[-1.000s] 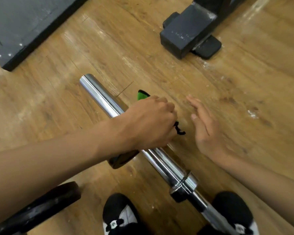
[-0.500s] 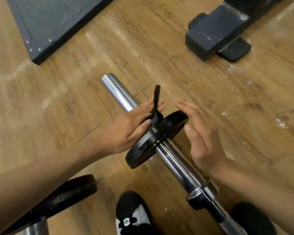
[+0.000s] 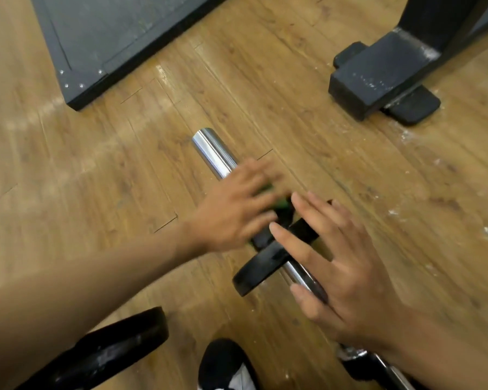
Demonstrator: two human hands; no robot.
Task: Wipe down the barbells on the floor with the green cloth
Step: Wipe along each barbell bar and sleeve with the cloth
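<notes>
1. Currently my only feed is the head view. It looks down at a wooden floor [image 3: 68,178] where the barbell [image 3: 213,153] lies slantwise. Its chrome end points up and to the left, and its shaft runs down to the right beneath both hands.
2. A black weight plate [image 3: 261,266] is threaded on the bar and stands on its edge, between the two hands.
3. The left hand [image 3: 231,215] is smeared by motion blur over the bar, just on the far side of the plate. The green cloth [image 3: 283,204] shows only as small patches peeking out from under that hand, right at the bar. The fingers look stretched rather than curled, but I cannot tell whether they pinch the cloth or only press on it.
4. The right hand [image 3: 352,280] is palm down with its fingers spread wide, holding nothing. It reaches over the near face of the plate, with the thumb above the shaft. I cannot tell whether it touches either.
5. A second black plate [image 3: 116,350] lies at the lower left, partly covered by the left forearm and well apart from the first.
6. A black-and-white shoe [image 3: 226,361] sits at the bottom edge, between that second plate and the bar.
7. A dark platform [image 3: 110,38] fills the upper left. At the upper right, a black rack foot [image 3: 378,77] rests on a rubber pad [image 3: 417,106], with white specks on the boards nearby.
</notes>
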